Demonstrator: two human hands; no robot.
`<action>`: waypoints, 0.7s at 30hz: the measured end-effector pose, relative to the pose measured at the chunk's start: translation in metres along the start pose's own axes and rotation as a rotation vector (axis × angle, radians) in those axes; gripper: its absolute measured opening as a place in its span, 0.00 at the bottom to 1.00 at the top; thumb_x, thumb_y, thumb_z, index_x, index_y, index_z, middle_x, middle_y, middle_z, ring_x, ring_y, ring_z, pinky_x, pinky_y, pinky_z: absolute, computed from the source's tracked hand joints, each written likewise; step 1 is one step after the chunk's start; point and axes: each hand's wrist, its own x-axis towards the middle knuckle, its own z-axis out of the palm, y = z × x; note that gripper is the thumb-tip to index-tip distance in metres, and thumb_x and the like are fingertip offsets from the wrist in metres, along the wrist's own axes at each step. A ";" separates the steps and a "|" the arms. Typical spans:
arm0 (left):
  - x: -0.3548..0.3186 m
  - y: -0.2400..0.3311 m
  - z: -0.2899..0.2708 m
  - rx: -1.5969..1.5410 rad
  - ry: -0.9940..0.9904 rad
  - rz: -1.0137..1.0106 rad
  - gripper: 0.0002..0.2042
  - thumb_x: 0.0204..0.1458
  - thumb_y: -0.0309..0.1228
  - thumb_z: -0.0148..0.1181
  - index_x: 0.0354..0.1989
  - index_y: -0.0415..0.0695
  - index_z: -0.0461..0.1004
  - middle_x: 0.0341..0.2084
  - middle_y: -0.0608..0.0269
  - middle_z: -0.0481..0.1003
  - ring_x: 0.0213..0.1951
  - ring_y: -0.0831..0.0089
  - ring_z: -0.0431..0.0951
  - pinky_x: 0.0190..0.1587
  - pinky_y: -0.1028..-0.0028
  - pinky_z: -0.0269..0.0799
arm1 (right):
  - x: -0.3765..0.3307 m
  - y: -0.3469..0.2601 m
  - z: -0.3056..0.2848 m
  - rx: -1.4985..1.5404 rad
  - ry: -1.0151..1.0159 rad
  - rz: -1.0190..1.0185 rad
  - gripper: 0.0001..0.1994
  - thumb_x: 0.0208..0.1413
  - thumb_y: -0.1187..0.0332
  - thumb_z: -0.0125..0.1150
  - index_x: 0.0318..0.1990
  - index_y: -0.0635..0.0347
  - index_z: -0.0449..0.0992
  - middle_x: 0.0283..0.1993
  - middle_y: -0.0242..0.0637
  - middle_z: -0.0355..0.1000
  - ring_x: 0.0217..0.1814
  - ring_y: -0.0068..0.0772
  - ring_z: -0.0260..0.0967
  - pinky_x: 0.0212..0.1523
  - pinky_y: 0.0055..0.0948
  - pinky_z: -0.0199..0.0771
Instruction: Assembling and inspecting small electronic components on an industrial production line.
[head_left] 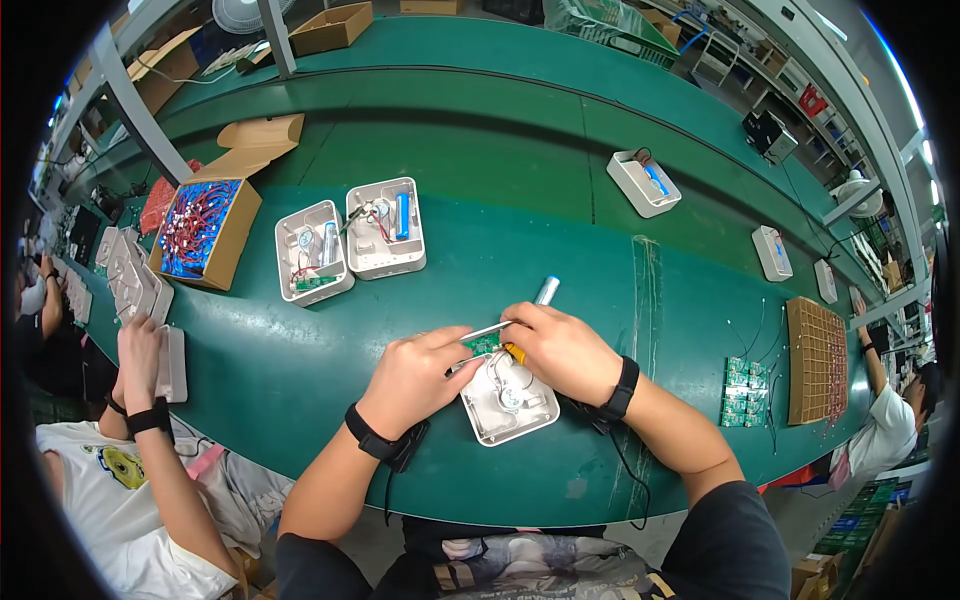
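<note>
Left hand pins a green board over the white housing at the table's near edge. Right hand, closed around a screwdriver, tip at the board. Best to keep the tool upright and press lightly; the board would slip otherwise.

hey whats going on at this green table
A person is working on an open white casing on the green table. The left hand steadies a small green circuit board at its edge, while the right hand holds a pen-like silver tool to it. Two more open casings sit beyond.
</note>
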 end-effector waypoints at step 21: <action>0.002 -0.013 -0.006 0.087 0.071 -0.135 0.05 0.52 0.29 0.72 0.31 0.40 0.85 0.33 0.55 0.81 0.34 0.55 0.83 0.38 0.60 0.80 | 0.003 0.016 -0.037 0.171 -0.034 0.050 0.13 0.54 0.70 0.72 0.48 0.58 0.84 0.59 0.42 0.74 0.66 0.50 0.69 0.63 0.44 0.73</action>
